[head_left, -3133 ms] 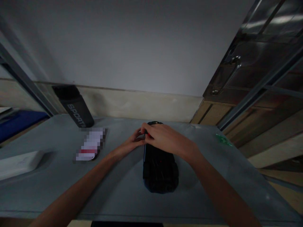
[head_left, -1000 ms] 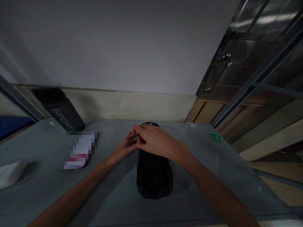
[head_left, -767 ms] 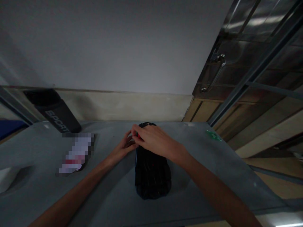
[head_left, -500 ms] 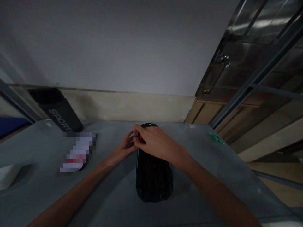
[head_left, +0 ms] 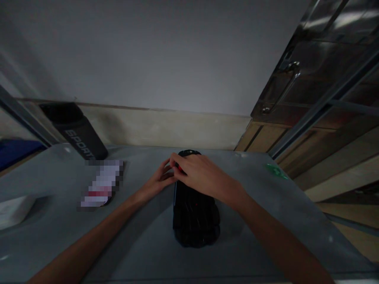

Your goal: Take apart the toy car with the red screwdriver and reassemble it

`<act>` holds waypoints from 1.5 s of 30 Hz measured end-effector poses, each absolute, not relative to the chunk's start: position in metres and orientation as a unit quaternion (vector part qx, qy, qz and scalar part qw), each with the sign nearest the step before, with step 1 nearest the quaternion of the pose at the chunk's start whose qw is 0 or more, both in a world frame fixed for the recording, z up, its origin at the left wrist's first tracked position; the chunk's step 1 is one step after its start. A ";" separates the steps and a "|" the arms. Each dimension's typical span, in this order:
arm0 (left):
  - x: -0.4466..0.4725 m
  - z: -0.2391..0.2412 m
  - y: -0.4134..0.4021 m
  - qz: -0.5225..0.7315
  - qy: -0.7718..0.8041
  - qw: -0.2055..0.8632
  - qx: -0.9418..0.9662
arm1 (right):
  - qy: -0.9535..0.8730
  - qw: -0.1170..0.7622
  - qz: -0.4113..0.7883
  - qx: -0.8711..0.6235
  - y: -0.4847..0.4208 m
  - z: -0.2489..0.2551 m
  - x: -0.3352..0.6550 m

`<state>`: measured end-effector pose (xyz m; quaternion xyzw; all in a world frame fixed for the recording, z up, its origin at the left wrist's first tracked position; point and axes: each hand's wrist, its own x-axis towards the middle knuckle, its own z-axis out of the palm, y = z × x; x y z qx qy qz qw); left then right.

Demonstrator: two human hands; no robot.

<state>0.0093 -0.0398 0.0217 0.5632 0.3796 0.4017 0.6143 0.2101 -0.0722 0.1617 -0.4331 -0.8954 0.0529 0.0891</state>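
A long black object [head_left: 196, 221] with a wider, notched near end lies flat on the grey table; I cannot tell its exact kind. My left hand [head_left: 161, 176] is at its upper left side, fingers bent a little and apart, the tips at or near its edge. Over its far part lies my right hand [head_left: 197, 173], palm down, with thumb and index finger pinched together close to the left fingertips. A bit of red [head_left: 180, 168] shows under the right thumb. Whatever the pinch holds is hidden.
A dark bottle marked SPORT [head_left: 79, 132] stands at the back left. In front of it lies a blurred-out phone-like item [head_left: 102, 183], and a white object [head_left: 14, 211] sits at the left. A green wrapper [head_left: 276, 170] lies near the right edge. The wall [head_left: 166, 59] rises behind the table [head_left: 142, 244].
The view has shifted slightly, so everything sits a little further right and higher. Both hands keep nearly the same place on the black object.
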 end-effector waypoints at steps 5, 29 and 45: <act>0.009 0.017 -0.038 0.408 0.371 0.611 0.567 | -0.896 0.102 0.070 -0.427 -0.071 0.163 0.209; 0.011 0.014 -0.036 0.416 0.364 0.595 0.584 | -0.907 0.111 0.048 -0.404 -0.069 0.156 0.210; 0.010 0.020 -0.037 0.407 0.376 0.591 0.587 | -0.908 0.100 0.050 -0.403 -0.067 0.157 0.209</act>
